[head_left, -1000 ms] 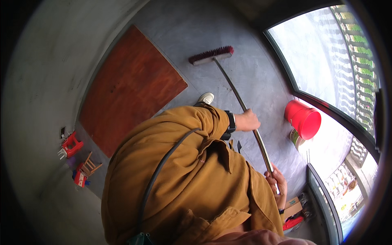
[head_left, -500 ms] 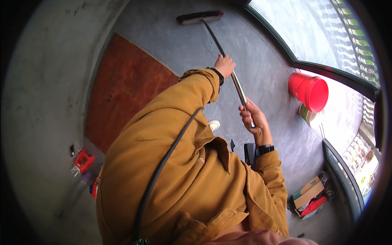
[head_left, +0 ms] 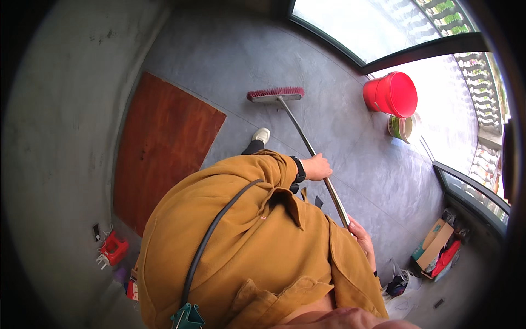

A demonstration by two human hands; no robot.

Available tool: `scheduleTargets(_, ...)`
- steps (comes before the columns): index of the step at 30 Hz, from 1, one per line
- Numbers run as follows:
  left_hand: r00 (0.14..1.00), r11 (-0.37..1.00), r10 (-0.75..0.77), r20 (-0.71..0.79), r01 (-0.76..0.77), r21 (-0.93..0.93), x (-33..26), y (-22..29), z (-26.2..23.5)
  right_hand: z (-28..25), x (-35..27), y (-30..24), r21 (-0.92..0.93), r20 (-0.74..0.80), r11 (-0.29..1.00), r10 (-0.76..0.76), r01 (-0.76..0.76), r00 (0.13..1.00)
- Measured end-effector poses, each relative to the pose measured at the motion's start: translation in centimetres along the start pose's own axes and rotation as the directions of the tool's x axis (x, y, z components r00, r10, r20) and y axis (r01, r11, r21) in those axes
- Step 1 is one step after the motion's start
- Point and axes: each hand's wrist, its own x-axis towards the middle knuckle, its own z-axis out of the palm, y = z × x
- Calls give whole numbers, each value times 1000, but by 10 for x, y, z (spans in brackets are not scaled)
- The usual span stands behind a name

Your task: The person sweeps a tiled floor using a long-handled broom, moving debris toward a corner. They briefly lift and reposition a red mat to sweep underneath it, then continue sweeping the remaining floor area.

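A push broom [head_left: 299, 126] reaches out over the grey floor, its long metal handle slanting from my right side up to a wide head [head_left: 275, 95] with dark red bristles. My left hand [head_left: 317, 166] is closed around the middle of the handle. Lower down, my right hand [head_left: 362, 241] is at the top end of the handle, partly hidden beside my brown jacket [head_left: 246, 230]. The bristles face away from me, and whether they touch the floor is hard to tell.
A reddish-brown board [head_left: 167, 148] lies on the floor to the left. Right of the broom stand a red bucket [head_left: 392, 94] and a smaller pail [head_left: 404, 128] by the open glass door. An open cardboard box [head_left: 435, 247] sits at lower right. My shoe [head_left: 262, 135] shows near the board.
The broom head has come toward me across the floor. Both hands have drawn back closer to my body with the handle, and my view has shifted.
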Motion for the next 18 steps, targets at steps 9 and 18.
scheduleTargets(9, 744, 853, -423, -516, 519, 49, 21, -181, -75, 117, 190, -121, 98, 400, 995, -34, -5, 916)
scheduleTargets(18, 791, 876, -436, -430, 483, 0, 79, -226, -77, 115, 261, -157, 378, 508, 892, 26, -250, 861)
